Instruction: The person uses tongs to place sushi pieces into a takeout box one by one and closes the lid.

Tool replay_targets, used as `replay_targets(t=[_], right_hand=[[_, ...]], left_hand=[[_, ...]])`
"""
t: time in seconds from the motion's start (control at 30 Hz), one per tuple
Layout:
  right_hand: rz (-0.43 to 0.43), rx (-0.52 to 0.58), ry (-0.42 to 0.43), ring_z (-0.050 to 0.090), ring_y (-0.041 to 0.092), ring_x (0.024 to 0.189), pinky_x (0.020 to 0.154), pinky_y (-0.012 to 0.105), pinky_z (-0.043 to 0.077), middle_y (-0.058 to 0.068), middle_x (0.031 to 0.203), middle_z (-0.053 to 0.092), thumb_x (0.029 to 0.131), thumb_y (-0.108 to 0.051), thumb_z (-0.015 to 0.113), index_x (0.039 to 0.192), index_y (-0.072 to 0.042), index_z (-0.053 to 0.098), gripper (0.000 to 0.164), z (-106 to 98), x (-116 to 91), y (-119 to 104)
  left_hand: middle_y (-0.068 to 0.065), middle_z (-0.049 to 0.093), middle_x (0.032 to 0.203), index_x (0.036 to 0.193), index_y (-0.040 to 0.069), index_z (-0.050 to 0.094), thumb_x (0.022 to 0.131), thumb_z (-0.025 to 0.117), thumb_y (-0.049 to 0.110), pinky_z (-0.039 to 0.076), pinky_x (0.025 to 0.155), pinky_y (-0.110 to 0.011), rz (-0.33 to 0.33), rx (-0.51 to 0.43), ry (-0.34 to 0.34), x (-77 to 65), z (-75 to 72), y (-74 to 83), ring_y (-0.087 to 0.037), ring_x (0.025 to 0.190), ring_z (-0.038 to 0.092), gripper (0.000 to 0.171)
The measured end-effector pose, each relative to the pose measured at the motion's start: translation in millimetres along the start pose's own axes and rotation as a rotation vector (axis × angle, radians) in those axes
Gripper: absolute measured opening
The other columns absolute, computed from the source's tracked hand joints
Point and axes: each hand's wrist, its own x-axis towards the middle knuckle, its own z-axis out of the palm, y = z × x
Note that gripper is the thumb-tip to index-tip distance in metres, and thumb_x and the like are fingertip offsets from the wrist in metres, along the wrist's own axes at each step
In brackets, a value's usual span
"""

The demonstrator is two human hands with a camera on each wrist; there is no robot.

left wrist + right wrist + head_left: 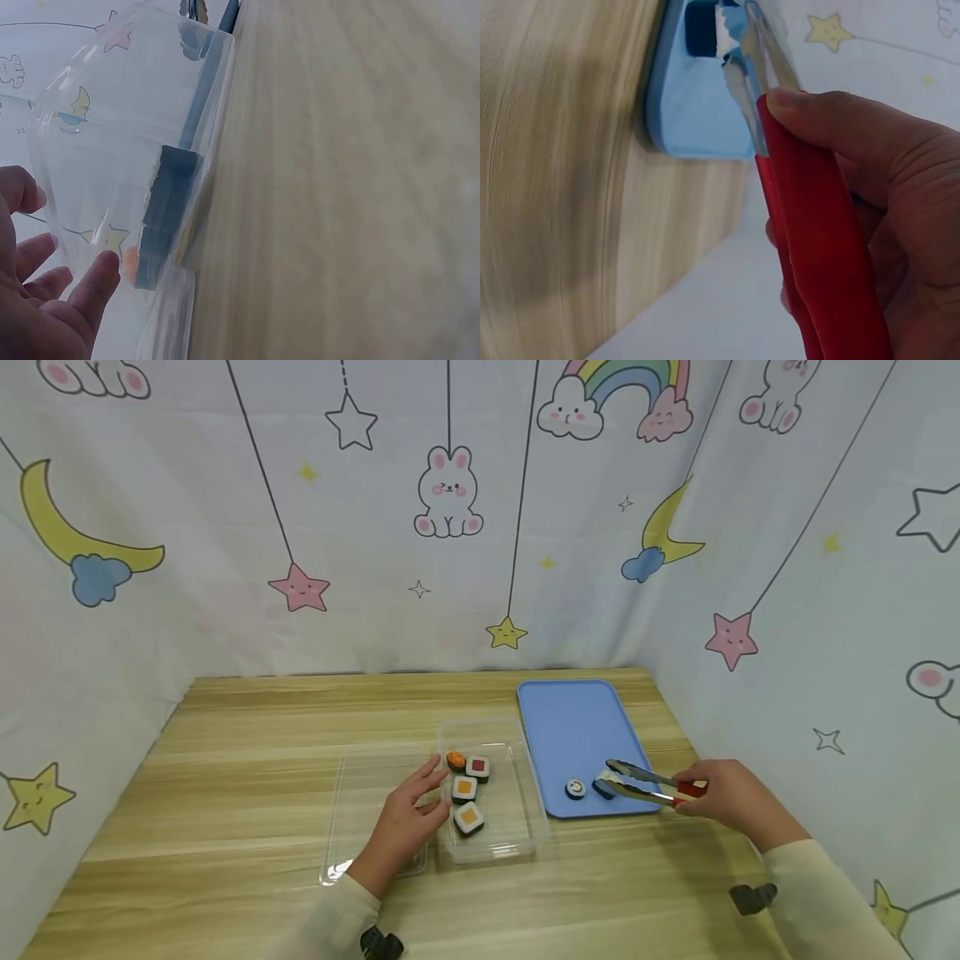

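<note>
So the blue tray point(581, 722) is the easiest reference point here, sitting on the wood-grain table point(247, 793). The right hand point(723, 793) has its fingers and thumb wrapped around red-handled tongs point(810, 217), reaching in over the tray's right side. The tong tips are right at a dark-sided sushi roll point(602, 786) near the tray's near edge; can't really tell if they're pinching it or just around it. A smaller round roll point(575, 789) lies on the tray just left of that one.

Directly left of the tray there's a clear plastic box point(510, 806). On the side of it farther from the tray are four sushi pieces: an orange-topped one point(456, 761), one with a red centre point(477, 767) and two with yellow-orange centres point(464, 788).

The left hand point(405, 818) is on the far side of the box from the tray, fingers relaxed and spread by the box's wall, gripping nothing. Under that arm, farthest left of the tray, lies another clear plastic piece point(367, 793).
</note>
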Motion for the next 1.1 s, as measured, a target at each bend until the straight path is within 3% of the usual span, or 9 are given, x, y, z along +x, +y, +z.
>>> replay_targets(t=[0.6, 0.87, 1.1], right_hand=[[-0.054, 0.000, 0.038, 0.061, 0.014, 0.079, 0.067, 0.033, 0.055, 0.001, 0.096, 0.073, 0.077, -0.026, 0.093, 0.111, -0.007, 0.081, 0.040, 0, 6, -2], [-0.126, 0.051, 0.084, 0.063, 0.013, 0.079, 0.067, 0.029, 0.057, 0.000, 0.100, 0.074, 0.081, -0.023, 0.090, 0.114, -0.010, 0.080, 0.037, -17, 17, -28], [-0.250, 0.094, 0.052, 0.063, 0.011, 0.080, 0.066, 0.026, 0.058, -0.004, 0.102, 0.075, 0.083, -0.025, 0.090, 0.117, -0.012, 0.080, 0.038, -18, 36, -68]], left_hand=[[-0.007, 0.043, 0.162, 0.140, -0.002, 0.063, 0.092, 0.071, -0.005, 0.058, 0.098, -0.034, -0.005, 0.015, -0.002, 0.6, -0.3, -0.8, -0.031, 0.140, 0.050, 0.049], [-0.006, 0.042, 0.163, 0.141, -0.001, 0.062, 0.092, 0.071, -0.004, 0.058, 0.098, -0.034, -0.008, 0.013, -0.006, 0.0, -0.1, 0.7, -0.031, 0.139, 0.052, 0.049], [-0.008, 0.043, 0.162, 0.140, -0.003, 0.063, 0.092, 0.071, -0.004, 0.059, 0.098, -0.035, -0.003, 0.017, 0.000, -0.2, -0.1, 2.1, -0.032, 0.139, 0.052, 0.048]])
